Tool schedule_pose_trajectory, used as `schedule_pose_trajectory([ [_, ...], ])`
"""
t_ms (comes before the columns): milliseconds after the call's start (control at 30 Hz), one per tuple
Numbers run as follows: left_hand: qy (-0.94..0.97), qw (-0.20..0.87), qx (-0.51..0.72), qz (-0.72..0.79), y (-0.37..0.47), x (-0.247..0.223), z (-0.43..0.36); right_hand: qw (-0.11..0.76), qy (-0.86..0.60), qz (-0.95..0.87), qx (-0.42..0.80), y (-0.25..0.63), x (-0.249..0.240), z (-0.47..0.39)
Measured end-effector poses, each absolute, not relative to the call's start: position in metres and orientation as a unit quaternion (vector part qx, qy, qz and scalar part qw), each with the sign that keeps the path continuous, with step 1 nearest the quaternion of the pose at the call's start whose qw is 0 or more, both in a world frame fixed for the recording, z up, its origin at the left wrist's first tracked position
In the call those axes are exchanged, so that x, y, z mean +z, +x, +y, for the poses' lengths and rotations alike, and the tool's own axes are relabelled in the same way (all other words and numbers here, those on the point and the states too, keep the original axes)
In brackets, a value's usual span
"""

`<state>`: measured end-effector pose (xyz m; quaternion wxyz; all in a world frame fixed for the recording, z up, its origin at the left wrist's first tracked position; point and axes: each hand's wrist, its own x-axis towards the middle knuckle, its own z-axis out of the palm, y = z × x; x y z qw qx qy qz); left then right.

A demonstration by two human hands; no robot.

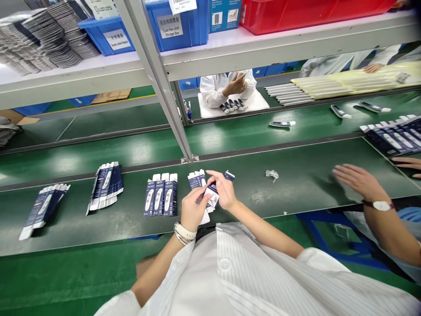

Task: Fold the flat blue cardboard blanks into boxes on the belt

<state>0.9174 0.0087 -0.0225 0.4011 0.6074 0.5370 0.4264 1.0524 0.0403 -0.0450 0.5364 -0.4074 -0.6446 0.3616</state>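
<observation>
Just left of the frame's centre, the left hand [192,210] and right hand [223,189] are both pinching a small dark blue carton [212,195], flat or part-folded, over the near edge of the green table [296,184]. Each grip is closing on the card with fingertips. The carton is looking light, thin and easily creased, so holding it by its edges and fold lines seems wiser than pressing its printed faces. Three finished boxes [160,194] are lying just left, and a co-worker's hand [357,181] is hovering at right.
</observation>
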Motion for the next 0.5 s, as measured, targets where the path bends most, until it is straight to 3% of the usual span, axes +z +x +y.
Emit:
schedule_pose_trajectory([
  [200,0.640,0.339,0.419,0.547,0.9192,-0.0227,0.0107,0.541,-0.415,-0.645,0.347,1.0505,-0.0471,0.0429],
  [500,0.646,0.330,0.415,0.550,0.9196,-0.0257,0.0142,0.537,-0.430,-0.640,0.342,1.0504,-0.0453,0.0447],
])
